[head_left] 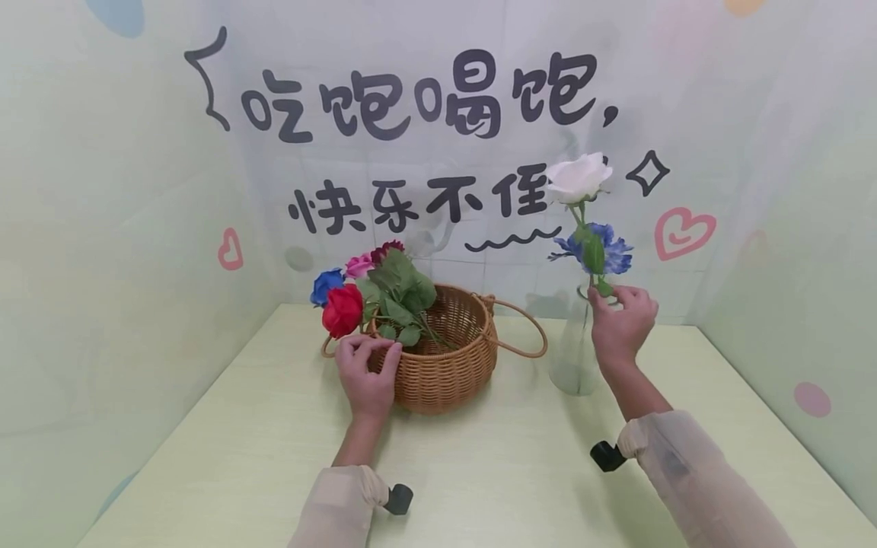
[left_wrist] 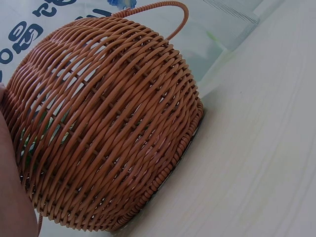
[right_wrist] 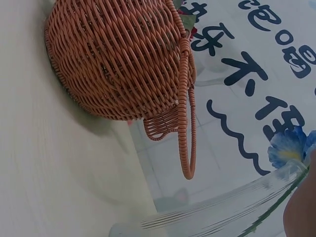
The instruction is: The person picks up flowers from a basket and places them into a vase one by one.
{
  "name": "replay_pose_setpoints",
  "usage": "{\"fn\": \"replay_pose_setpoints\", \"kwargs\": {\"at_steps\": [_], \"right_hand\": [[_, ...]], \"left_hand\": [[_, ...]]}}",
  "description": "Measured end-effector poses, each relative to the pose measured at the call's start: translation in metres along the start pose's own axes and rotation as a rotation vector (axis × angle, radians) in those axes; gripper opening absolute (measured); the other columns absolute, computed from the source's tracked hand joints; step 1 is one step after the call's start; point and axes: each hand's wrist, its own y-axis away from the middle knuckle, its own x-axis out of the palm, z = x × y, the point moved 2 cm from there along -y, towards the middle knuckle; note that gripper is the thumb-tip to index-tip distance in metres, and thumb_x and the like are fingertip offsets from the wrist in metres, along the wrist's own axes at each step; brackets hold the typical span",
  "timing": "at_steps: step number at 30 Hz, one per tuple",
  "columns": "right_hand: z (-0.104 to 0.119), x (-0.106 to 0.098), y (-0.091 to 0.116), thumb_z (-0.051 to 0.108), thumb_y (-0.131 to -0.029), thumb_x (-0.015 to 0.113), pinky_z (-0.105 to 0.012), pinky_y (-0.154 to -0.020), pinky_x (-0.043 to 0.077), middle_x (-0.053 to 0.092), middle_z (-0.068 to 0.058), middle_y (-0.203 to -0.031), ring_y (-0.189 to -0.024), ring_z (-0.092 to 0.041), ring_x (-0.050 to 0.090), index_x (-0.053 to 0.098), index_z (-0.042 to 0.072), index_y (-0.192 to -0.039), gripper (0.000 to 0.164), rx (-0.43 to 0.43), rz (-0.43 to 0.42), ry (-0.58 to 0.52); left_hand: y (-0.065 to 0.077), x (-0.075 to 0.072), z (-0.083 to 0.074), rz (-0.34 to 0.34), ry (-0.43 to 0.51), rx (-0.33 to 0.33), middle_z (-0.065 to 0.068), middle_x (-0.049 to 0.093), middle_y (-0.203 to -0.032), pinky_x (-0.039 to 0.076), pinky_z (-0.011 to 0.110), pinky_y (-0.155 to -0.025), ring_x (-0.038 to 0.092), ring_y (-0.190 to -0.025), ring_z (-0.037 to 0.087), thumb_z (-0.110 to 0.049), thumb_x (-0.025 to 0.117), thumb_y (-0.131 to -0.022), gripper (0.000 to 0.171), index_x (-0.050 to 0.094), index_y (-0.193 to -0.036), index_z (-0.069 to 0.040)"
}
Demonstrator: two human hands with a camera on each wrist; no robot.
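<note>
My left hand [head_left: 366,373] grips the near left rim of a brown wicker basket [head_left: 445,377], thumb and fingers bent at its edge. A red rose [head_left: 342,310], a blue flower [head_left: 326,288], a pink one [head_left: 359,265] and a dark red one [head_left: 387,251] lean over the basket's left side with green leaves. On the right, my right hand [head_left: 625,323] pinches the stem of a white rose [head_left: 579,179] at the mouth of a clear glass vase [head_left: 572,358]. A blue flower [head_left: 610,250] stands below the white rose. A green stem [right_wrist: 276,210] runs down inside the vase.
The basket's looped handle [head_left: 527,331] sticks out to the right, toward the vase. Both stand on a pale table [head_left: 473,472]. Behind them rises a printed backdrop [head_left: 438,46] with dark lettering, and side panels enclose the table left and right.
</note>
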Motion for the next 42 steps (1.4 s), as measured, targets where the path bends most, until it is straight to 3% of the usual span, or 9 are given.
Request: {"fn": "replay_pose_setpoints", "kwargs": {"at_steps": [5,12,21,27,33,38,42], "right_hand": [[-0.005,0.001,0.005,0.016,-0.082,0.079,-0.047,-0.097,0.032,0.057,-0.015,-0.112,-0.113,-0.030,0.042,0.070,-0.008,-0.104,0.033,0.030,-0.012,-0.027],[-0.009,0.003,0.005,0.016,-0.083,0.078,-0.045,-0.100,0.031,0.058,-0.014,-0.119,-0.119,-0.030,0.041,0.069,-0.008,-0.108,0.036,0.075,-0.022,-0.060],[-0.007,0.004,0.000,0.019,-0.084,0.076,-0.037,-0.106,0.026,0.056,-0.010,-0.127,-0.123,-0.025,0.041,0.069,-0.003,-0.114,0.038,0.244,0.015,-0.145],[-0.013,-0.001,0.012,0.018,-0.086,0.073,-0.033,-0.107,0.028,0.051,-0.007,-0.129,-0.124,-0.020,0.043,0.063,-0.001,-0.123,0.043,0.331,0.040,-0.284],[-0.020,-0.005,0.028,0.014,-0.086,0.073,-0.029,-0.091,0.041,0.054,-0.003,-0.125,-0.120,-0.020,0.046,0.062,0.010,-0.127,0.043,0.357,0.021,-0.387],[-0.023,-0.008,0.039,0.013,-0.086,0.073,-0.026,-0.086,0.043,0.058,-0.002,-0.119,-0.114,-0.017,0.050,0.063,0.009,-0.121,0.036,0.351,0.012,-0.422],[-0.025,-0.008,0.046,0.012,-0.086,0.073,-0.025,-0.083,0.043,0.060,0.002,-0.110,-0.107,-0.015,0.053,0.063,0.006,-0.118,0.034,0.335,0.015,-0.423]], "left_hand": [[0.001,-0.001,0.001,-0.004,-0.001,-0.001,0.016,0.053,-0.091,0.032,0.036,-0.087,0.048,-0.096,0.027,-0.005,0.079,-0.075,0.008,0.073,-0.080,-0.006],[0.000,-0.001,-0.001,0.001,-0.002,-0.002,0.016,0.053,-0.091,0.033,0.036,-0.087,0.048,-0.097,0.028,-0.010,0.079,-0.077,0.008,0.073,-0.081,-0.006],[-0.002,0.000,-0.005,-0.016,0.005,-0.006,0.021,0.052,-0.090,0.031,0.036,-0.087,0.047,-0.095,0.038,0.001,0.080,-0.072,0.011,0.072,-0.079,-0.001],[-0.008,-0.001,-0.030,-0.027,0.029,-0.001,0.029,0.050,-0.088,0.030,0.037,-0.087,0.045,-0.091,0.047,0.012,0.076,-0.069,0.012,0.068,-0.077,0.007],[-0.013,-0.004,-0.049,-0.024,0.027,0.006,0.028,0.049,-0.087,0.031,0.038,-0.085,0.045,-0.090,0.046,0.012,0.074,-0.069,0.011,0.067,-0.077,0.008],[-0.011,-0.003,-0.045,-0.023,0.034,0.002,0.030,0.049,-0.087,0.030,0.038,-0.086,0.044,-0.091,0.048,0.012,0.075,-0.070,0.011,0.067,-0.077,0.008],[-0.007,-0.001,-0.026,-0.019,0.026,0.002,0.029,0.050,-0.088,0.030,0.038,-0.087,0.045,-0.092,0.047,0.007,0.077,-0.071,0.010,0.069,-0.077,0.006]]}}
